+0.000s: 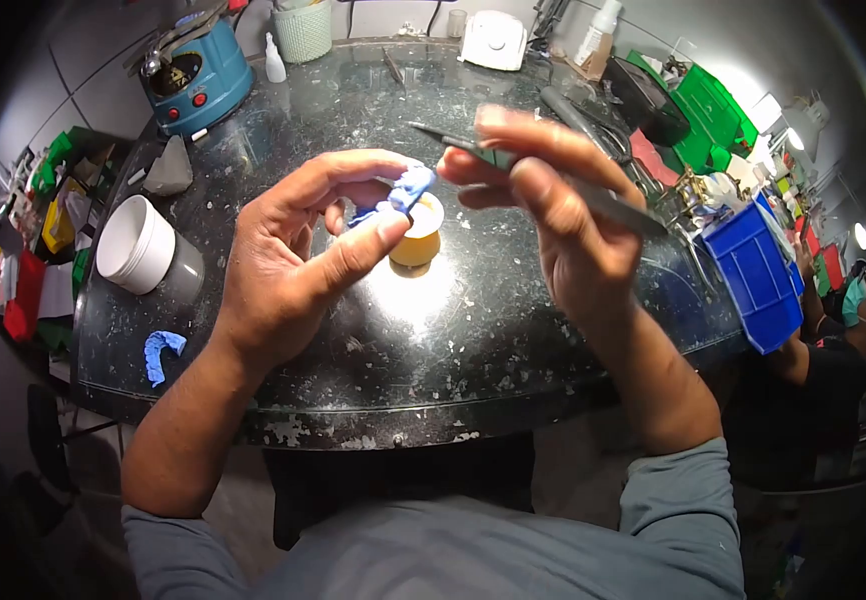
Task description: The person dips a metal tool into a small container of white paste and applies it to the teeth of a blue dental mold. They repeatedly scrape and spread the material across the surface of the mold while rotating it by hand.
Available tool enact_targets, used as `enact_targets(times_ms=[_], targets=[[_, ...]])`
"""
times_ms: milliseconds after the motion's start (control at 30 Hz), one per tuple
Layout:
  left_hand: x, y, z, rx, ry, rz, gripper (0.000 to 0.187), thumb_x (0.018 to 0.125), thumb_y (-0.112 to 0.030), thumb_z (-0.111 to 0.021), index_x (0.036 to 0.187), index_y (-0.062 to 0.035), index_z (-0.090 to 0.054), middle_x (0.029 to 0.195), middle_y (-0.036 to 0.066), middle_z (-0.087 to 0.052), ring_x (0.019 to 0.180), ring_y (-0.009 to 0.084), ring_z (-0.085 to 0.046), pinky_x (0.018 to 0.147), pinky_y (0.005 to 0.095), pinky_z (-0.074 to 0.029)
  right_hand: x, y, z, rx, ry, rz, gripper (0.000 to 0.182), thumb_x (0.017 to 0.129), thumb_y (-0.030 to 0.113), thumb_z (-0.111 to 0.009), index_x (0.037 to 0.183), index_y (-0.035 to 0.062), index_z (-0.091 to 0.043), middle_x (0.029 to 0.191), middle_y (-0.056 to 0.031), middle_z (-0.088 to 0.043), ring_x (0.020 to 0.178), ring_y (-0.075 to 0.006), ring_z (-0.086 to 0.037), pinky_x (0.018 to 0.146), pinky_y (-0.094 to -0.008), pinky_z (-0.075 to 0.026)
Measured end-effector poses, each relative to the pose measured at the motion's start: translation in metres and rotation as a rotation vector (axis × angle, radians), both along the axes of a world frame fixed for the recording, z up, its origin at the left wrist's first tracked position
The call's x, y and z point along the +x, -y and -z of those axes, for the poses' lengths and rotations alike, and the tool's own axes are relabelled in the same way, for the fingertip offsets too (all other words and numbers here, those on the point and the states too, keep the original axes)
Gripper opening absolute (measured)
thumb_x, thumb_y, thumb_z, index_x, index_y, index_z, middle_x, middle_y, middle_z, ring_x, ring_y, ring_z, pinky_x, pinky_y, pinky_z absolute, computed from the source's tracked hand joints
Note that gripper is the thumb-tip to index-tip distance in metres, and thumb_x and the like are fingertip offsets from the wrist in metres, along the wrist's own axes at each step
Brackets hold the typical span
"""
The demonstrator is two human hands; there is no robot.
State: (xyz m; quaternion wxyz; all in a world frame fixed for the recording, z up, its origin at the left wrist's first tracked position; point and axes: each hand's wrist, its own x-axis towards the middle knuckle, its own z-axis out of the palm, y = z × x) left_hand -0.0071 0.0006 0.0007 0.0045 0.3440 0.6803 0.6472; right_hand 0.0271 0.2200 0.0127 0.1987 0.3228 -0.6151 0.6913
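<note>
Between the thumb and fingers of my left hand (303,235) is a small light-blue moulded piece (413,188). My right hand (563,195) is closed around a slim dark pointed tool (445,136), whose tip points left, above and just right of the blue piece without touching it. Behind and below the blue piece stands a small yellow jar (415,248) with a white rim, partly hidden by my left hand. A second blue, curved piece (161,352) lies on the black table (473,340) at the left, near my left forearm.
A white tub (137,245) and a grey block (170,168) stand at the left, below a blue machine (198,80). Blue (756,275) and green bins (710,108) line the right side. Another person (833,350) is at the far right.
</note>
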Motion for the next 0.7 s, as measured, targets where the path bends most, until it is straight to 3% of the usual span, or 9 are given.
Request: enact_targets(times_ms=[67, 100, 167, 300, 333, 567, 700], targets=[[0.0, 0.0, 0.002, 0.024, -0.002, 0.014, 0.039, 0.087, -0.013, -0.066, 0.121, 0.0028, -0.058, 0.112, 0.01, -0.063, 0.098, 0.013, -0.061, 0.088, 0.0265, -0.047, 0.005, 0.002, 0.004, 0.079, -0.077, 0.071, 0.027, 0.083, -0.01, -0.068, 0.109, -0.005, -0.064, 0.104, -0.0167, -0.069, 0.097, -0.022, -0.068, 0.087, -0.0318, -0.055], [0.0, 0.001, 0.001, -0.011, -0.049, 0.001, 0.039, 0.086, -0.012, -0.066, 0.121, 0.0025, -0.059, 0.113, 0.01, -0.063, 0.1, 0.0135, -0.059, 0.089, 0.0266, -0.045, 0.002, 0.0, 0.005, 0.085, -0.069, 0.065, 0.027, 0.083, -0.01, -0.068, 0.109, -0.005, -0.064, 0.104, -0.0167, -0.069, 0.097, -0.022, -0.068, 0.087, -0.0318, -0.055], [0.0, 0.003, 0.0, -0.046, -0.094, -0.016, 0.038, 0.085, -0.011, -0.066, 0.12, 0.0023, -0.059, 0.114, 0.011, -0.063, 0.101, 0.0139, -0.058, 0.09, 0.0266, -0.043, -0.005, -0.005, 0.009, 0.203, -0.348, 0.167, 0.024, 0.081, -0.008, -0.071, 0.104, -0.0023, -0.065, 0.104, -0.0158, -0.069, 0.094, -0.0208, -0.069, 0.084, -0.0319, -0.056], [0.001, 0.005, 0.0, -0.119, -0.227, -0.055, 0.038, 0.082, -0.01, -0.067, 0.118, 0.0011, -0.061, 0.116, 0.012, -0.063, 0.106, 0.0154, -0.053, 0.094, 0.0275, -0.036, -0.004, -0.003, 0.012, 0.28, -0.372, 0.236, 0.026, 0.077, -0.006, -0.075, 0.101, 0.0013, -0.068, 0.1, -0.0134, -0.069, 0.092, -0.0222, -0.068, 0.077, -0.0323, -0.056], [0.001, 0.005, 0.001, -0.118, -0.22, -0.064, 0.039, 0.08, -0.01, -0.067, 0.117, 0.0007, -0.062, 0.116, 0.012, -0.064, 0.107, 0.0157, -0.052, 0.094, 0.0276, -0.034, -0.001, -0.007, 0.001, 0.501, -0.499, 0.31, 0.024, 0.079, -0.007, -0.074, 0.1, -0.0016, -0.063, 0.102, -0.0178, -0.065, 0.094, -0.0256, -0.067, 0.083, -0.0343, -0.057], [-0.001, 0.003, 0.002, -0.13, -0.215, -0.101, 0.038, 0.078, -0.01, -0.066, 0.115, 0.0001, -0.064, 0.115, 0.011, -0.065, 0.107, 0.0158, -0.051, 0.094, 0.0284, -0.035, -0.013, -0.004, 0.014, 0.448, -0.539, 0.279, 0.026, 0.077, -0.011, -0.072, 0.099, 0.0004, -0.062, 0.102, -0.0178, -0.063, 0.099, -0.0301, -0.068, 0.094, -0.0457, -0.054], [0.0, 0.003, 0.002, -0.15, -0.256, -0.128, 0.038, 0.078, -0.012, -0.067, 0.114, -0.0008, -0.066, 0.115, 0.008, -0.066, 0.107, 0.0161, -0.051, 0.092, 0.0282, -0.035, -0.01, -0.004, 0.016, 0.375, -0.465, 0.204, 0.029, 0.076, -0.014, -0.069, 0.099, 0.0011, -0.06, 0.102, -0.0168, -0.061, 0.1, -0.0317, -0.068, 0.096, -0.0479, -0.052]])
